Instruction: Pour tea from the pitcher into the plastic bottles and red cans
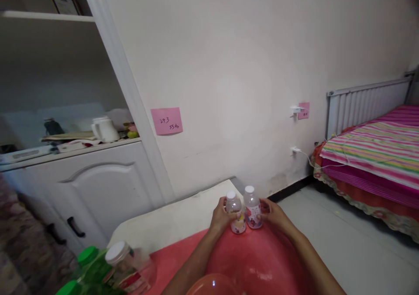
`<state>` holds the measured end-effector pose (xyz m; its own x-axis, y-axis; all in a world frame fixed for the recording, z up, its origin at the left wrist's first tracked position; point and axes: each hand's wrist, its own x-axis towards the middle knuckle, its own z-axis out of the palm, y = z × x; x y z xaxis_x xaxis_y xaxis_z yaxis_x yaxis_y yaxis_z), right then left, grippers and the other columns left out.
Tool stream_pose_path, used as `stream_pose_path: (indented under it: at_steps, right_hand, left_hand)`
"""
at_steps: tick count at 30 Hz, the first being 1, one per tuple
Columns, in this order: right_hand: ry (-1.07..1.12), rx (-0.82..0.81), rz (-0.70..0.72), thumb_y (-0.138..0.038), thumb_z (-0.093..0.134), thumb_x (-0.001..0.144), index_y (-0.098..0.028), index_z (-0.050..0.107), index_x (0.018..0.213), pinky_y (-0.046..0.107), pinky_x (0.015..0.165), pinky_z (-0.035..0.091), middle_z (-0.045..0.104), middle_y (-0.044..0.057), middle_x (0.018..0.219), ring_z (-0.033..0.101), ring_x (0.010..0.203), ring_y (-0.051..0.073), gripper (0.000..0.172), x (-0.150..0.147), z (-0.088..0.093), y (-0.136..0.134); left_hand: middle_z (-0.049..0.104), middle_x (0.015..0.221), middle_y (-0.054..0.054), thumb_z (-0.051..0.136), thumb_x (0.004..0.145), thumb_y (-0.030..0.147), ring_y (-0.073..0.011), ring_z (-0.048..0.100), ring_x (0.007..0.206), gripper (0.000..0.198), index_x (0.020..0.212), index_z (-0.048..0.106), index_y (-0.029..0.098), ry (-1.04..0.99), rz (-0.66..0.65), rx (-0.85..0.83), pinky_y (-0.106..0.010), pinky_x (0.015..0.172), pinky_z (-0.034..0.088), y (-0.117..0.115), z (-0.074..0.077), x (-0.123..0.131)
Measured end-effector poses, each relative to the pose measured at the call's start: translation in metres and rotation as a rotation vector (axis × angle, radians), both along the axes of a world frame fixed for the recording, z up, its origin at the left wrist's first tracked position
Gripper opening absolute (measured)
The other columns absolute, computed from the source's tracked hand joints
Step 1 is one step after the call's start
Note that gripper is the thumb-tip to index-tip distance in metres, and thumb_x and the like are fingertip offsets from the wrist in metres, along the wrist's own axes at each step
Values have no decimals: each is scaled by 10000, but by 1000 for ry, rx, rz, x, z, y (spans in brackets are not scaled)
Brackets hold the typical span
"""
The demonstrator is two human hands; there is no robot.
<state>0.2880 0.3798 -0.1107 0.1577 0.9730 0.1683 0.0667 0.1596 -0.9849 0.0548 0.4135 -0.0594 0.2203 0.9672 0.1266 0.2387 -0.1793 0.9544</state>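
Two small clear bottles with white caps stand upright side by side near the far end of the table. My left hand (223, 215) is wrapped round the left bottle (238, 225), which has a yellow and pink label. On the right bottle (252, 214), with a pink and white label, my right hand (271, 212) grips the right side. Both bottles appear to rest on the red cloth (183, 258). Between my forearms, at the bottom edge, shows part of an orange rounded object (212, 284).
At the lower left stand a clear jar with a white lid (117, 252) and green-capped bottles (87, 255). A white cabinet (101, 186) is at the left, a wall behind the table (157, 225). A bed (376, 155) stands at the right.
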Motion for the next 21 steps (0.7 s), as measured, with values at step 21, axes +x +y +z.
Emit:
stream_pose_path:
  at_steps: [21]
  right_hand:
    - [-209, 125, -166, -254, 687, 691, -194, 717, 1075, 503, 908, 585, 787, 141, 1048, 740, 939, 292, 389, 34, 78, -48]
  left_hand:
    - [693, 1076, -122, 759, 617, 303, -220, 669, 885, 552, 1129, 636, 138, 181, 21, -30, -377, 834, 539, -95, 79, -90]
